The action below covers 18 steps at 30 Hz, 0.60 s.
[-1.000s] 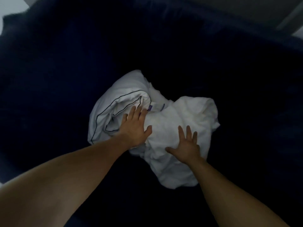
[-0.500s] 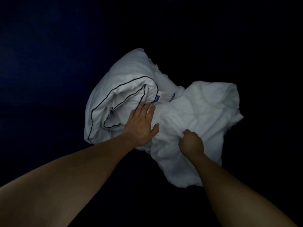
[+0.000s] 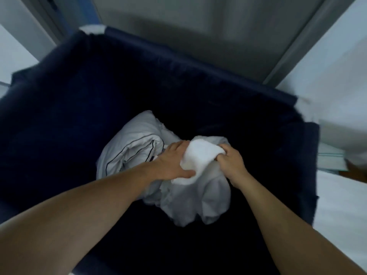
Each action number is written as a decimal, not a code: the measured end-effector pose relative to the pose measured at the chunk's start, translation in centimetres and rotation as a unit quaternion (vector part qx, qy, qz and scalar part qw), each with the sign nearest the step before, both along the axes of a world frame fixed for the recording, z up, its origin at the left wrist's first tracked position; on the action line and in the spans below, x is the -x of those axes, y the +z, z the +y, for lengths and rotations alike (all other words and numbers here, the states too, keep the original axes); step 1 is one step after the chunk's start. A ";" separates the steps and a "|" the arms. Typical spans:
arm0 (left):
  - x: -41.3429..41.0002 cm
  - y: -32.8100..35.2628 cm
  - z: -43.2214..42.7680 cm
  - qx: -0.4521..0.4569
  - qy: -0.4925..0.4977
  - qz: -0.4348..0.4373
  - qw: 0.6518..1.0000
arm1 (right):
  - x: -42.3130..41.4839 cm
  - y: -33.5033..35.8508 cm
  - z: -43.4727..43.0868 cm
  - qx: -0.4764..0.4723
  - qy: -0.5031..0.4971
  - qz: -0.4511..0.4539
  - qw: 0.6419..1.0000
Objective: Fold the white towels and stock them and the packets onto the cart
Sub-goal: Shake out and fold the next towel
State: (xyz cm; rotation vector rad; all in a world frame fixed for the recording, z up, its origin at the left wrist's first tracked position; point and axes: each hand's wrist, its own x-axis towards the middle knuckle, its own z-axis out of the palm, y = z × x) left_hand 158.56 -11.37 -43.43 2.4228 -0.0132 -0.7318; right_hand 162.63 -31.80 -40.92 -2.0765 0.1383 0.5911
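Looking down into a deep navy fabric bin [image 3: 139,76], we hold a bunched white towel [image 3: 200,155] near its middle. Our left hand [image 3: 168,163] curls round its left side, and our right hand [image 3: 232,163] clutches its right. Dark-piped white linen [image 3: 129,147] lies touching, just left. Best to lift straight up, we judge, so the towel comes free of that linen.

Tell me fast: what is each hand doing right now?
Left hand: closed, thumb and fingers gripping the bunched white towel.
Right hand: closed, fingers curled round the same white towel's other side.
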 end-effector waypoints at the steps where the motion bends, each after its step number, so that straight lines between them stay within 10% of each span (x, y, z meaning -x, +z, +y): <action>1: 0.0 1.7 -0.9 0.020 -0.005 -0.011 1.000 | -0.1 2.4 -0.4 -0.019 -0.009 -0.012 1.000; 7: -0.4 13.2 -8.2 0.202 0.099 -0.120 0.967 | -0.1 15.6 -3.6 -0.130 -0.014 -0.095 0.987; 15: -1.2 29.1 -16.0 0.218 0.223 -0.268 0.911 | 0.9 28.0 -12.0 -0.327 -0.002 -0.249 0.912; 18: -1.6 35.4 -18.3 0.213 0.259 -0.312 0.889 | 1.3 29.2 -15.3 -0.251 0.086 -0.282 0.922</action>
